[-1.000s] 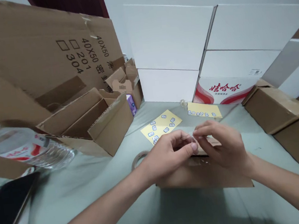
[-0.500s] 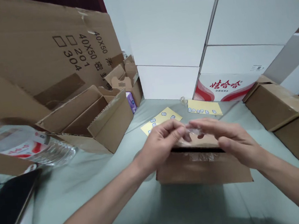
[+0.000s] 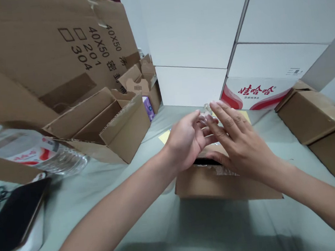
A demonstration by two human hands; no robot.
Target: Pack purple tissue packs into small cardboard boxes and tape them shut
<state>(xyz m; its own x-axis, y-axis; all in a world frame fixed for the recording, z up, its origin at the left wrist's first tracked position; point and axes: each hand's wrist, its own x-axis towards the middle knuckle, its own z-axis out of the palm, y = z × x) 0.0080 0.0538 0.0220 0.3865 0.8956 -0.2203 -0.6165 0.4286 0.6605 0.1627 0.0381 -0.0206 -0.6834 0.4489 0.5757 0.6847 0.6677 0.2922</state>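
Rn L hand (image 3: 185, 141) fingers curled at clear tape scrap (image 3: 206, 116), R hand (image 3: 238, 144) fingers splayed.

The small scrap of clear plastic (image 3: 205, 115) between the fingers looks thin and shiny, like tape. A strip of glossy packing tape (image 3: 223, 170) lies across the rough, matt brown cardboard of the box (image 3: 218, 186). The open carton (image 3: 120, 136) shows the same dull board, with ridged corrugation along its torn edges. The water bottle (image 3: 35, 153) is clear, ribbed plastic with a shiny label, and the phone (image 3: 16, 221) has a glossy black face. The white cartons (image 3: 190, 27) look smooth and coated, while the yellow paper (image 3: 165, 137) and table (image 3: 142, 232) look matt.
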